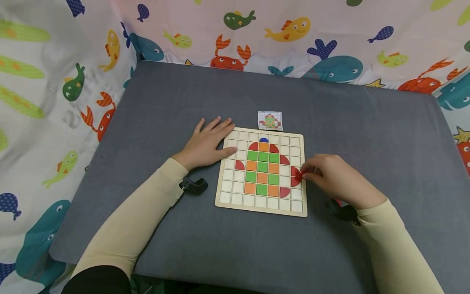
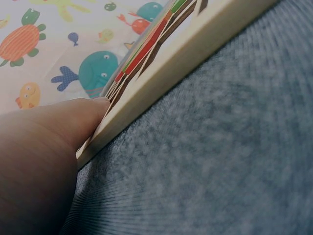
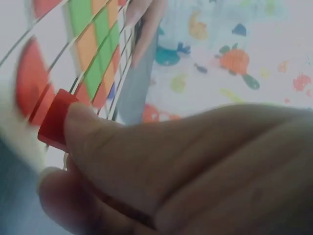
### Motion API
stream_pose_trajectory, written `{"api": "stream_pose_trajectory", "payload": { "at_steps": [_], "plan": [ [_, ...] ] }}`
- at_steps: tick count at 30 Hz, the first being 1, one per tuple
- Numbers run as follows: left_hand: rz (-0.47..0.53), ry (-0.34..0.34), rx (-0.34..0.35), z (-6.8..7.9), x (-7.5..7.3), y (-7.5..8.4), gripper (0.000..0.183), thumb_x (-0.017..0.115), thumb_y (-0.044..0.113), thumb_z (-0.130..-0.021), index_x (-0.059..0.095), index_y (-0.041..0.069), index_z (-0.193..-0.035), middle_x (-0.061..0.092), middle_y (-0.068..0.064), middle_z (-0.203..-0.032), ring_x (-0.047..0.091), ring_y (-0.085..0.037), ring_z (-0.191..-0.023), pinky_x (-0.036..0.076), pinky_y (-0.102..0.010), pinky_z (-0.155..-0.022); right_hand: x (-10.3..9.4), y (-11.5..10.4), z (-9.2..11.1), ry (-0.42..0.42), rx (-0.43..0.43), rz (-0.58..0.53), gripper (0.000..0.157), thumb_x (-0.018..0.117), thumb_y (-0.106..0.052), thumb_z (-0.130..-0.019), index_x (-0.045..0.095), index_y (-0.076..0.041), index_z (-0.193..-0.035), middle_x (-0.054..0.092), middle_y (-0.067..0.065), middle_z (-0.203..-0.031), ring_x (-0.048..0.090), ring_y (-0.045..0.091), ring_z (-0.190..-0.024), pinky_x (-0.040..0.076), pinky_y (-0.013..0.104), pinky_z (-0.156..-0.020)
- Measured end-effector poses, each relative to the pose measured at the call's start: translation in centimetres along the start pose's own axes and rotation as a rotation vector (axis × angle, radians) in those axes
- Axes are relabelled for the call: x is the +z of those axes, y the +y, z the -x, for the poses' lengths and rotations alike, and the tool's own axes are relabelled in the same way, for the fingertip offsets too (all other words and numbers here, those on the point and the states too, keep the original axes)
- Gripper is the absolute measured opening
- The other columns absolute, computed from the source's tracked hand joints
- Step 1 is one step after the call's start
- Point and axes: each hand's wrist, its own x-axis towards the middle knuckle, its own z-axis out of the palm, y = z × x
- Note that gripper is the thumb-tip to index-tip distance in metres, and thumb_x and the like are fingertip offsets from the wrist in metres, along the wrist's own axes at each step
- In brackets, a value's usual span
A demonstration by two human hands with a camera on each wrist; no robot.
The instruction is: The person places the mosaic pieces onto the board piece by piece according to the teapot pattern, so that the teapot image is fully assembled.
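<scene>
A square wooden grid board [image 1: 261, 210] lies on the grey table, with green and orange squares, red quarter-round pieces and one blue piece in its cells. My left hand [image 1: 207, 145] rests at the board's upper left edge, fingers spread and straight; in the left wrist view its thumb [image 2: 90, 110] touches the rim. At the right edge, my right hand [image 1: 334, 179] pinches a small red block [image 3: 55, 120] between thumb and fingers. That block is close beside two red pieces [image 1: 295, 176] set in the right column.
A small printed pattern card [image 1: 270, 116] lies just beyond the board's top edge. Something pink [image 1: 341, 202] shows partly beneath the right wrist. A curtain [image 1: 257, 36] with sea animals hangs along the table's back and left sides.
</scene>
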Motion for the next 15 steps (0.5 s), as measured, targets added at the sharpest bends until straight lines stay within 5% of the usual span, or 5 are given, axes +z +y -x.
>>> {"api": "stream_pose_trajectory", "payload": {
  "at_steps": [15],
  "plan": [
    [-0.007, 0.014, 0.014, 0.0, 0.1, -0.1, 0.083, 0.044, 0.073, -0.102, 0.026, 0.028, -0.169, 0.018, 0.009, -0.175, 0.005, -0.017, -0.164, -0.011, -0.054, -0.128, 2.4, -6.2, -7.2, -0.039, -0.15, -0.023, 0.006, 0.076, -0.008, -0.098, 0.08, -0.011, -0.101, 0.075, -0.002, -0.096, 0.065, 0.017, -0.086, 0.056, 0.037, -0.08]
  ]
}}
